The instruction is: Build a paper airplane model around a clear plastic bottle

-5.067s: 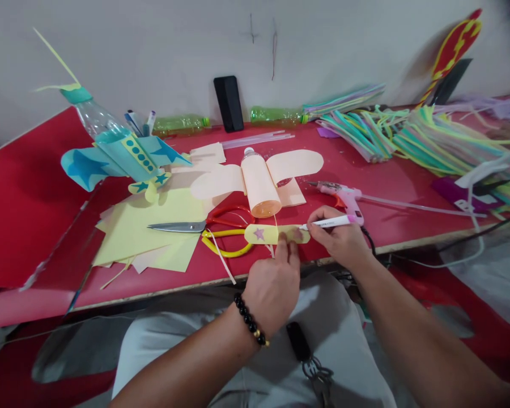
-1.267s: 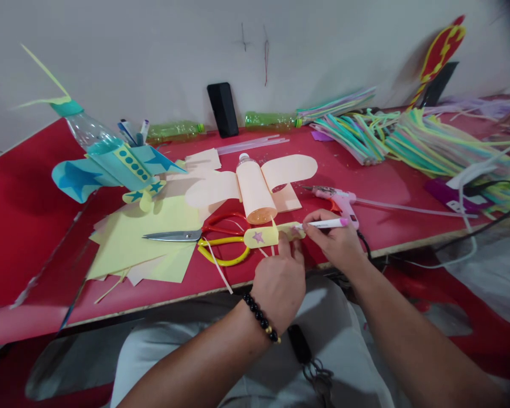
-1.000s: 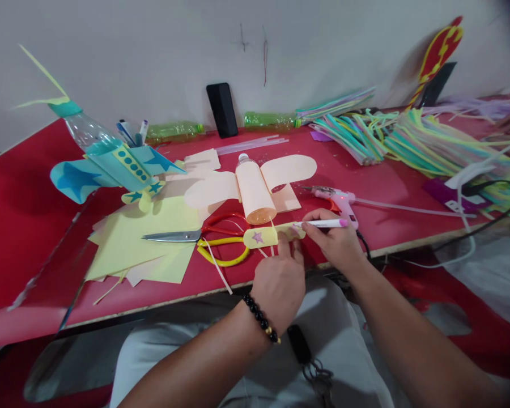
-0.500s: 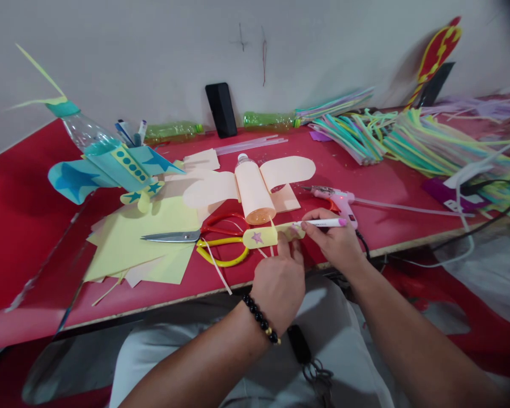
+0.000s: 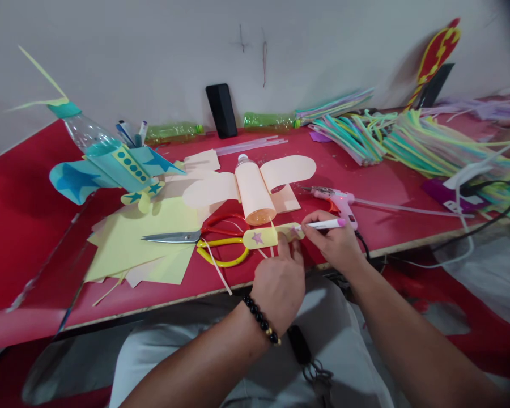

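My left hand (image 5: 280,280) presses two fingers flat on a yellow paper strip (image 5: 268,236) that bears a purple star, near the front edge of the red table (image 5: 382,181). My right hand (image 5: 335,241) is closed on a white marker with a pink cap (image 5: 326,224); its tip touches the strip's right end. Just behind the strip lies a plastic bottle wrapped in peach paper with two peach wings (image 5: 255,187). A black bead bracelet (image 5: 261,321) circles my left wrist.
Red-and-yellow scissors (image 5: 204,235) lie on yellow sheets (image 5: 147,238) at left. A blue bottle plane (image 5: 110,161) stands far left. A pink glue gun (image 5: 342,198) lies right of the bottle. Coloured strips (image 5: 416,141), green bottles (image 5: 272,119) and a black phone (image 5: 222,110) line the back.
Both hands stay on the yellow strip; the marker tip has shifted only slightly at the strip's right end. The view has drifted a little since the earliest frame.
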Motion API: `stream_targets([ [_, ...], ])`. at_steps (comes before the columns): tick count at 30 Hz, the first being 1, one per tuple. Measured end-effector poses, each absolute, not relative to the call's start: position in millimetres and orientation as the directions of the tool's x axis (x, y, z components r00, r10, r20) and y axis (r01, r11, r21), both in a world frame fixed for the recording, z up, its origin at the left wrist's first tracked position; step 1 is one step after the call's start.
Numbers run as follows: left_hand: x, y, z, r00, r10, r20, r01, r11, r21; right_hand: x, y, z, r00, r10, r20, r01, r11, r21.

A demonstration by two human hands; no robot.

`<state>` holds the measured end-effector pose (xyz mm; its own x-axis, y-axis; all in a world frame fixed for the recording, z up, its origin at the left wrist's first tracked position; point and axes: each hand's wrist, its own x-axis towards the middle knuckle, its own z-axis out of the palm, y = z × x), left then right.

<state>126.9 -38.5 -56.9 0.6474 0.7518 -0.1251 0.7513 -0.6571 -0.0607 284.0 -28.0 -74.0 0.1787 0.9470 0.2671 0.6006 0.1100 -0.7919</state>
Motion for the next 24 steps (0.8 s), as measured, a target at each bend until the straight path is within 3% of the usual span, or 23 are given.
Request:
stream_targets([
  [9, 127.1, -38.9, -58.7, 0.638, 0.760, -0.123, 0.757, -0.649, -0.082, 285.2, -30.2, -76.0, 0.303, 0.917, 0.262, 0.561, 0.051, -0.826],
  [24, 127.1, -38.6, -55.8, 0.648, 0.751, -0.128, 0.752, -0.657, -0.049, 284.3, -29.0, -73.4, 0.217, 0.935, 0.281, 0.644, 0.079, -0.761],
])
